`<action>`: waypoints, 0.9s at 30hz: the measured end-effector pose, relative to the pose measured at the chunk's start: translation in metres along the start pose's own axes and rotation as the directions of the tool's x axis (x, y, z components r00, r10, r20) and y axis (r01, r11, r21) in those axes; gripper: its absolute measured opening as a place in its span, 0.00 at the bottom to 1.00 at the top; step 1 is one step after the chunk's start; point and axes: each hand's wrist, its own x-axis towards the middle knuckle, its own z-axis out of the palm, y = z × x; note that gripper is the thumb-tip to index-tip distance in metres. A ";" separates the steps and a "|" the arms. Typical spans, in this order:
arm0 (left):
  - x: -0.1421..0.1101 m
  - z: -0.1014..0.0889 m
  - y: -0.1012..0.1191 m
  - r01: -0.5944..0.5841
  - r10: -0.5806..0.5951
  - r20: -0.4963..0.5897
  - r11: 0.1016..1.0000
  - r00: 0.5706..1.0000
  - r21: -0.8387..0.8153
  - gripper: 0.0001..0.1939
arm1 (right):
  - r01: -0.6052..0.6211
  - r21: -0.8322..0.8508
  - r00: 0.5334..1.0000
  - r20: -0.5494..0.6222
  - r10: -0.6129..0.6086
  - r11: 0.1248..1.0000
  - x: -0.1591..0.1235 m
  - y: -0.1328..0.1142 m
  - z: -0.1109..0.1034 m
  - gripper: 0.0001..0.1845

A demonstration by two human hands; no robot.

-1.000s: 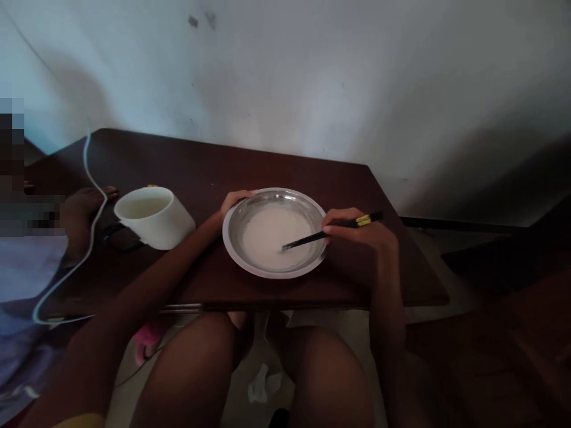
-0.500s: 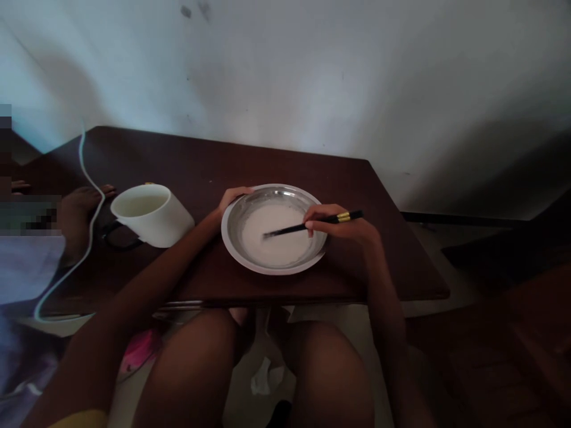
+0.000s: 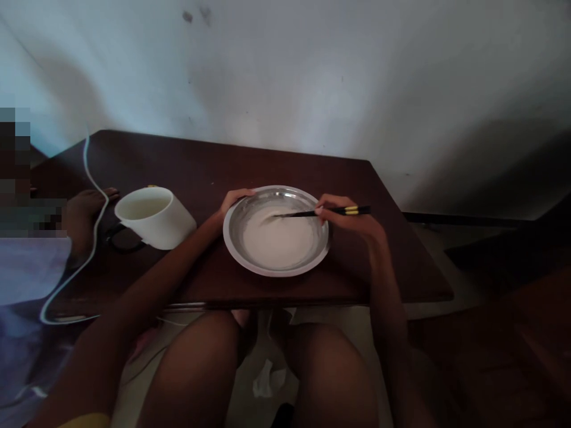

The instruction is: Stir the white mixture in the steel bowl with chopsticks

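A round metal bowl [image 3: 241, 261] stands on the dark wooden table, with a smooth off-white batter [image 3: 281, 241] inside. My left hand [image 3: 236, 197] grips its far left rim, fingers wrapped over the edge. In my right hand [image 3: 336, 213], above the right rim, are black chopsticks [image 3: 306, 213] with gold bands near the top end. Their lower ends dip into the batter toward the back of the bowl, slightly blurred by motion. Whether it is one chopstick or a pair held together is hard to tell.
Left of the bowl is a large white mug [image 3: 167, 220] with a dark handle and pale contents. A white cable [image 3: 96, 232] runs over the table's left end, where another person's hand [image 3: 96, 202] rests. The wall [image 3: 289, 77] stands behind the table [image 3: 214, 160].
My right hand has moved slightly right and up, carrying the chopsticks' tips from the batter's left middle toward the back. My left hand stays on the rim.
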 end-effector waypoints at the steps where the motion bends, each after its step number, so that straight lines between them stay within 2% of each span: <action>1: -0.001 0.002 0.002 0.032 -0.032 -0.027 0.999 0.999 -0.008 0.10 | -0.026 0.002 0.997 -0.069 0.026 1.000 -0.004 0.001 -0.006 0.13; 2: -0.002 0.004 0.004 0.062 -0.064 -0.058 0.998 0.996 -0.024 0.10 | -0.049 0.011 0.994 -0.099 0.050 0.999 -0.009 0.001 -0.012 0.15; 3: -0.003 0.006 0.006 0.092 -0.095 -0.092 0.995 0.991 -0.041 0.11 | -0.064 0.022 0.995 -0.078 0.066 0.998 -0.014 0.000 -0.016 0.16; 5: -0.008 0.012 0.011 0.134 -0.143 -0.146 0.989 0.979 -0.069 0.11 | -0.068 0.053 0.994 0.092 0.063 0.996 -0.017 -0.005 -0.017 0.16; 7: -0.012 0.016 0.014 0.153 -0.164 -0.149 0.985 0.975 -0.080 0.12 | -0.037 0.084 0.962 0.274 0.013 0.996 -0.011 -0.008 -0.007 0.14; 8: -0.014 0.017 0.015 0.157 -0.167 -0.141 0.984 0.976 -0.085 0.12 | -0.018 0.089 0.952 0.306 -0.010 0.996 -0.005 -0.008 0.000 0.13; 9: -0.016 0.018 0.016 0.157 -0.168 -0.132 0.984 0.977 -0.089 0.11 | -0.004 0.089 0.959 0.283 -0.021 0.996 0.001 -0.007 0.005 0.12; 11: -0.017 0.018 0.016 0.154 -0.166 -0.121 0.983 0.979 -0.101 0.11 | -0.016 0.071 0.993 0.121 0.007 0.997 0.007 -0.002 0.009 0.10; 13: -0.015 0.018 0.016 0.168 -0.182 -0.129 0.980 0.975 -0.112 0.12 | -0.060 0.079 0.997 -0.034 0.063 0.995 0.002 0.002 0.001 0.11; 14: -0.014 0.017 0.016 0.174 -0.190 -0.135 0.978 0.973 -0.117 0.13 | -0.083 0.092 0.994 -0.061 0.088 0.992 -0.004 0.003 -0.006 0.12; 15: -0.013 0.017 0.016 0.181 -0.198 -0.138 0.976 0.971 -0.122 0.14 | -0.102 0.107 0.993 -0.050 0.108 0.989 -0.010 0.002 -0.011 0.14; 17: -0.011 0.016 0.016 0.182 -0.199 -0.130 0.974 0.971 -0.131 0.16 | -0.133 0.137 0.991 0.053 0.126 0.982 -0.018 -0.003 -0.016 0.15; 20: -0.010 0.016 0.015 0.169 -0.182 -0.090 0.976 0.979 -0.138 0.13 | -0.108 0.140 0.973 0.219 0.076 0.984 -0.009 -0.010 -0.003 0.14; 21: -0.011 0.016 0.015 0.169 -0.182 -0.084 0.976 0.980 -0.138 0.12 | -0.087 0.130 0.974 0.218 0.057 0.988 -0.003 -0.011 0.003 0.13; 23: -0.013 0.017 0.016 0.172 -0.184 -0.079 0.975 0.980 -0.141 0.12 | -0.070 0.110 0.992 0.111 0.058 0.991 0.006 -0.008 0.009 0.12; 25: -0.016 0.019 0.018 0.191 -0.205 -0.082 0.970 0.975 -0.148 0.15 | -0.099 0.123 0.994 -0.042 0.105 0.987 0.005 -0.002 0.005 0.12; 26: -0.016 0.020 0.019 0.199 -0.213 -0.081 0.967 0.974 -0.156 0.17 | -0.117 0.141 0.988 -0.082 0.129 0.983 0.001 0.000 0.000 0.13; 27: -0.017 0.021 0.020 0.202 -0.217 -0.076 0.965 0.973 -0.167 0.18 | -0.135 0.157 0.986 -0.073 0.148 0.978 -0.004 0.000 -0.005 0.14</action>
